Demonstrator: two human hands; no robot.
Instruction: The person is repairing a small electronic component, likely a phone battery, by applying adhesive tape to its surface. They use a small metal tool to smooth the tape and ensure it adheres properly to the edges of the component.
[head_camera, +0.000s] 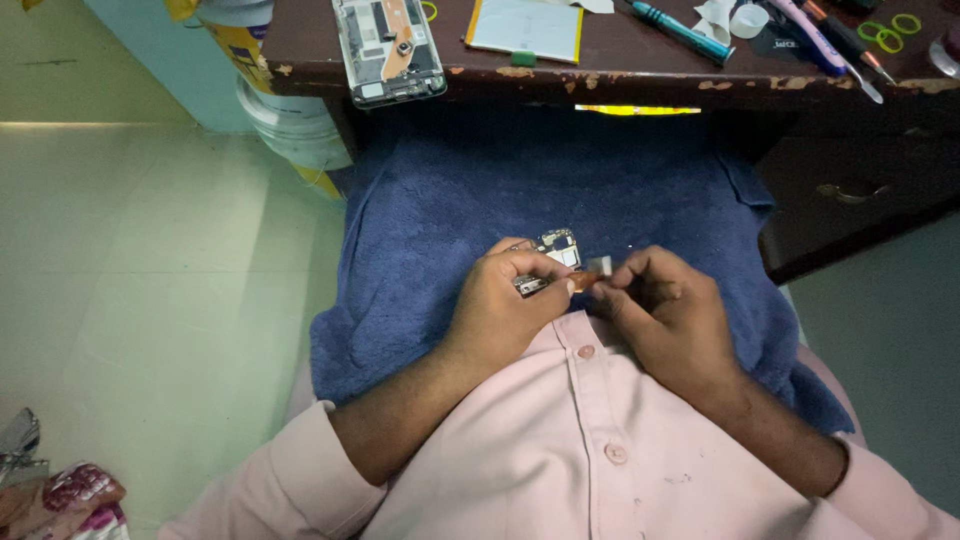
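Both my hands meet over the blue towel (460, 200) on my lap, a small circuit board pinched between them.

The towel hangs below the desk edge (600, 75); my left hand (505, 305) is closed around the circuit board (556, 250), which sticks up and away from my chest past its fingertips; my right hand (665, 310), just beside it, pinches a small silvery tab (600, 265) at the board's right edge; left holds more of it.
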